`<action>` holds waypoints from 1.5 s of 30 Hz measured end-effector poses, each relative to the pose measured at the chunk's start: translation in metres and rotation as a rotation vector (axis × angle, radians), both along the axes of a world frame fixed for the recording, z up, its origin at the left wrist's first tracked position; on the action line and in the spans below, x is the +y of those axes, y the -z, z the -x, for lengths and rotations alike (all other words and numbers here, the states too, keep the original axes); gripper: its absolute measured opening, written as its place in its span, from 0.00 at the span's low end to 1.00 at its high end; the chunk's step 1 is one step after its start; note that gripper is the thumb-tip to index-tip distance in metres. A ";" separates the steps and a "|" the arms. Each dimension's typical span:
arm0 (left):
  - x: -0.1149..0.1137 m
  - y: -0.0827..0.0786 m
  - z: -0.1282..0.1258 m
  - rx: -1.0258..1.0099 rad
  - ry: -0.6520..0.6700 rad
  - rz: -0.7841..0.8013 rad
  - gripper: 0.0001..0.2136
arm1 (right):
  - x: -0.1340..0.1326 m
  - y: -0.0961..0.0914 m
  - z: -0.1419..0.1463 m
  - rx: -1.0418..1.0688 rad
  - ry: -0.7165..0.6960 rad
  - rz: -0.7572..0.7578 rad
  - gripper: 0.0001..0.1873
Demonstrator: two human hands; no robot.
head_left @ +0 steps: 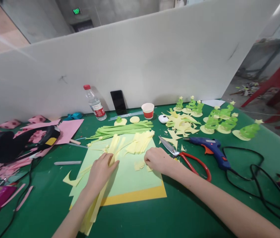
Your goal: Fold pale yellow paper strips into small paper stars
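My left hand [102, 170] rests on a bundle of long pale yellow paper strips [100, 205], with thumb and fingers apart. The strips run from the middle of the light green paper sheets [135, 180] down past the table's near side. My right hand [158, 160] is closed over the right part of the sheets, its fingertips pressed together and mostly hidden. Small yellow paper pieces [139, 165] lie beside those fingertips. Just beyond it is a fanned pile of short yellow strips [141, 142]. Green paper strips [122, 129] lie behind the sheets.
Red-handled scissors [179, 153] and a blue glue gun [210, 148] with its cable lie right. Yellow scraps [179, 124] and green spiral paper trees [213, 122] stand behind them. A bottle [96, 105], phone [118, 102] and paper cup [148, 111] line the white partition [130, 62].
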State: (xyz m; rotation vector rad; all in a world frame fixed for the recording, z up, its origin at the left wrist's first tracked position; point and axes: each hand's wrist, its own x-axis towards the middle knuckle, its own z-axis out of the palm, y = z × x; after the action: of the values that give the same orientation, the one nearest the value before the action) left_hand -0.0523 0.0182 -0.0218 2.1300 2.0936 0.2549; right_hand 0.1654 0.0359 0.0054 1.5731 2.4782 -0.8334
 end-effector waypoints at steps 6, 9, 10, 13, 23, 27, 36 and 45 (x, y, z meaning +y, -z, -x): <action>0.003 -0.002 -0.002 -0.066 -0.034 0.010 0.12 | 0.002 0.003 -0.005 0.145 0.059 0.054 0.16; 0.001 -0.008 -0.002 -0.171 -0.077 -0.018 0.09 | 0.006 0.006 -0.003 0.272 0.110 0.121 0.16; -0.001 -0.011 -0.004 -0.220 -0.087 -0.027 0.09 | 0.007 0.007 -0.002 0.322 0.127 0.152 0.16; -0.010 -0.023 -0.015 -0.399 -0.067 -0.012 0.14 | 0.008 0.007 0.006 0.472 0.176 0.264 0.16; -0.038 -0.043 -0.046 -0.718 0.109 0.174 0.12 | 0.002 -0.011 0.008 0.758 0.355 0.391 0.16; -0.039 -0.046 -0.032 -0.733 0.074 0.092 0.12 | 0.001 -0.013 0.004 0.761 0.309 0.454 0.15; -0.008 -0.062 -0.050 -0.765 0.210 -0.109 0.08 | -0.014 -0.022 0.010 0.767 0.117 0.521 0.14; 0.003 -0.072 -0.046 -0.754 0.414 -0.361 0.07 | -0.015 -0.038 -0.001 0.920 0.287 0.371 0.21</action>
State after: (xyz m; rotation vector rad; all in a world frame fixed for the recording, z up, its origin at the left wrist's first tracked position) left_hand -0.0062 0.0216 0.0507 2.0948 1.2215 1.2240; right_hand 0.1664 0.0209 0.0429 1.6426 2.3109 -2.3391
